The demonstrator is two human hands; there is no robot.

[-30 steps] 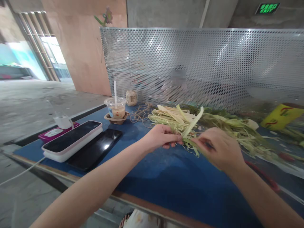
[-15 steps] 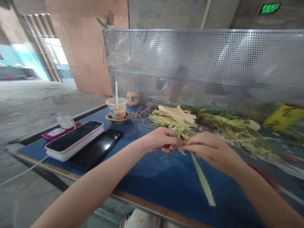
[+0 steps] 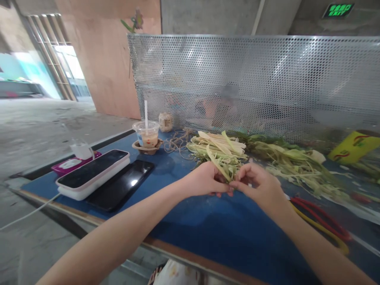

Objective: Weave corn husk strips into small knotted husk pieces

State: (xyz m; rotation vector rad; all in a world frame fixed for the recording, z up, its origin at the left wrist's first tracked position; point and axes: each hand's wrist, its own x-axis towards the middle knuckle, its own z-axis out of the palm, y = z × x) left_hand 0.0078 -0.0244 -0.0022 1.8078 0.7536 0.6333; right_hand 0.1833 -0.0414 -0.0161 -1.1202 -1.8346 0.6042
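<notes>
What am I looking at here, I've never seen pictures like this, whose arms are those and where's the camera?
There's no machine: these are a person's bare arms, seen by a camera worn on their head, looking forward and down. Their left hand holds a pale green strip; the right hand's fingertips meet it, their exact grip partly hidden. On the blue table, more leafy strips lie beyond the hands, with a straw-topped cup and a flat black device to the left.
</notes>
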